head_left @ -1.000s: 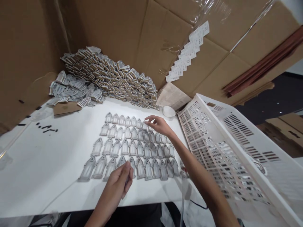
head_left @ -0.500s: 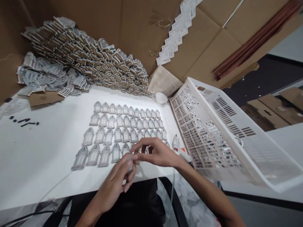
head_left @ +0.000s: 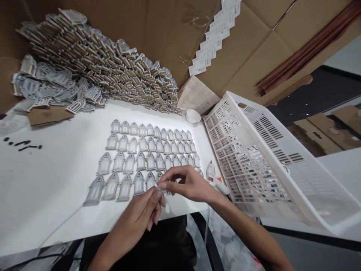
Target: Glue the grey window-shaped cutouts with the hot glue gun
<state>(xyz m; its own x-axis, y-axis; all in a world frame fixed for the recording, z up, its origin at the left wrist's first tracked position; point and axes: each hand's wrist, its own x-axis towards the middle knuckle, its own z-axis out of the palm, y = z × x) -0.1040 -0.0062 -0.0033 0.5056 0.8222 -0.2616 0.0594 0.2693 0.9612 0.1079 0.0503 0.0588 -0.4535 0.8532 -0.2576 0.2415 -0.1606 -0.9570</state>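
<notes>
left hand (head_left: 146, 210) and right hand (head_left: 187, 184) pinch one small arched cutout (head_left: 161, 186) between fingertips, at 6 o'clock of the laid-out rows (head_left: 141, 158) on the white table (head_left: 50, 188); it looks light, thin, stiff; best gripped by its edges.

Rows of cutouts (head_left: 146, 158) lie on the table (head_left: 50, 188). Behind them, a stacked pile (head_left: 107, 71) rests against cardboard (head_left: 158, 26). A basket (head_left: 270, 162) stands right; a bowl (head_left: 193, 116) between.
</notes>
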